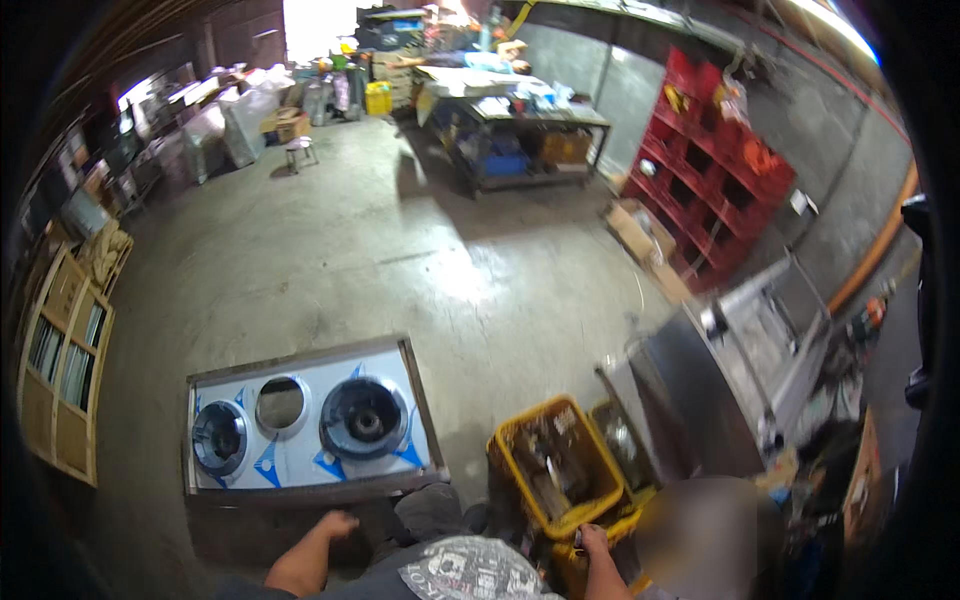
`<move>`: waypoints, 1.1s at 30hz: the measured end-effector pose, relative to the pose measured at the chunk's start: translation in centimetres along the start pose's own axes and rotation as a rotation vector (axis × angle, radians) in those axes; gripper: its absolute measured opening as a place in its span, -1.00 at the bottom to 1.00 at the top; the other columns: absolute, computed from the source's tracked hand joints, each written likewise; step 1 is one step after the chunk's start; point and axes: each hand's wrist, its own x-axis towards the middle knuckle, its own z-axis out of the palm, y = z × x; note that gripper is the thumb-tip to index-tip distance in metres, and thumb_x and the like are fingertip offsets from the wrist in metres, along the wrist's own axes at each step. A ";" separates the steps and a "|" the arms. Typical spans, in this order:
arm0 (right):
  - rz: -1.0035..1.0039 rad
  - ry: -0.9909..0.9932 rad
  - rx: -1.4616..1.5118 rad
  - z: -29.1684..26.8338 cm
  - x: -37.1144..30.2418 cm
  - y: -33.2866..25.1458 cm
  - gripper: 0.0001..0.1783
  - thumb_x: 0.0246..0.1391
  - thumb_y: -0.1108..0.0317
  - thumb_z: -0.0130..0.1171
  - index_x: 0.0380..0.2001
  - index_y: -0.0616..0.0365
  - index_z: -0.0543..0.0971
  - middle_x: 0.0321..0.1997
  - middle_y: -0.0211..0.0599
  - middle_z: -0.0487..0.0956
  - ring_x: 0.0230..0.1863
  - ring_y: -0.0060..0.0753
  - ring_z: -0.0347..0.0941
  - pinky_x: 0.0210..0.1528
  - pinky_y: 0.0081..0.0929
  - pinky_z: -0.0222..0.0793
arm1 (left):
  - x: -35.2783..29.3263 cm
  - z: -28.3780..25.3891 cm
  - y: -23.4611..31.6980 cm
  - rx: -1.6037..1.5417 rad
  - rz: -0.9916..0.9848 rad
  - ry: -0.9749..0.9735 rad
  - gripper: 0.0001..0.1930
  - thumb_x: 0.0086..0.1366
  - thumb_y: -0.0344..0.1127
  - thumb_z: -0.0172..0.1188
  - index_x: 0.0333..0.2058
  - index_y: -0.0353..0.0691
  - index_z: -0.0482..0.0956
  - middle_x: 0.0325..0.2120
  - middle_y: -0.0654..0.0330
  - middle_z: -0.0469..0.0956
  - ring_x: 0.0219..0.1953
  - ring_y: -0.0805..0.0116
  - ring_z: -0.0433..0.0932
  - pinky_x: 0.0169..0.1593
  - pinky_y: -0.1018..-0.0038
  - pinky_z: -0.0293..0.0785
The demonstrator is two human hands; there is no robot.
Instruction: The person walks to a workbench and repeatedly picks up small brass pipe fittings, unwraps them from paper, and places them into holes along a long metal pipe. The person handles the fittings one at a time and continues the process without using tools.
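A stove top with a steel surface stands in front of me on the left, in a dark frame. It has a burner bowl at the left, a larger one at the right and a round opening between them. Blue film patches cling to the steel. My left hand hangs just before its front edge, fingers curled, nothing visible in them. At the near rim of a yellow crate holding metal parts, my right hand is closed; a small dark thing shows at its fingertips, too small to name.
Right of the crate stands a steel cabinet. Farther off are red storage bins, an open cardboard box and a cluttered workbench. A wooden crate stands at the left, a small stool beyond.
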 end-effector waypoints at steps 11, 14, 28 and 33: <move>-0.666 -0.079 -0.352 8.1 16.4 -31.5 -0.34 0.02 -0.11 0.18 -0.08 0.34 0.56 -0.15 0.17 0.61 -0.08 0.08 0.56 0.00 -0.15 0.41 | 15.1 -7.5 13.8 -0.376 -0.336 0.134 -0.61 0.18 0.01 0.31 -0.24 -0.23 0.69 -0.47 0.19 0.65 -0.49 0.35 0.57 -0.38 0.39 0.52; -0.733 -0.051 -0.431 12.0 21.4 -33.2 -0.35 0.08 -0.14 0.09 -0.12 0.31 0.60 -0.13 0.14 0.62 -0.03 0.02 0.57 0.02 -0.15 0.45 | 24.1 -14.0 22.1 -0.421 -0.130 0.173 -0.58 0.17 0.03 0.27 -0.17 -0.19 0.69 -0.38 0.12 0.68 -0.39 0.25 0.63 -0.27 0.33 0.56; -0.092 -0.209 -0.065 25.6 36.9 -64.3 -0.57 0.23 0.21 -0.22 -0.36 0.32 0.56 -0.36 0.02 0.60 -0.48 -0.15 0.63 -0.56 -0.19 0.56 | 41.6 -67.3 44.4 -0.430 0.040 0.615 -0.58 0.21 -0.14 0.24 -0.03 -0.27 0.60 -0.25 0.06 0.66 -0.32 0.31 0.64 -0.15 0.37 0.52; -0.136 -0.267 -0.177 32.2 38.9 -82.0 -0.49 0.18 0.10 -0.22 -0.31 0.38 0.54 -0.36 0.05 0.57 -0.47 -0.09 0.61 -0.51 -0.12 0.54 | 49.6 -71.8 42.0 -0.360 -0.120 0.667 -0.71 0.23 -0.19 0.20 -0.28 -0.34 0.63 -0.50 0.17 0.62 -0.46 0.34 0.57 -0.36 0.38 0.47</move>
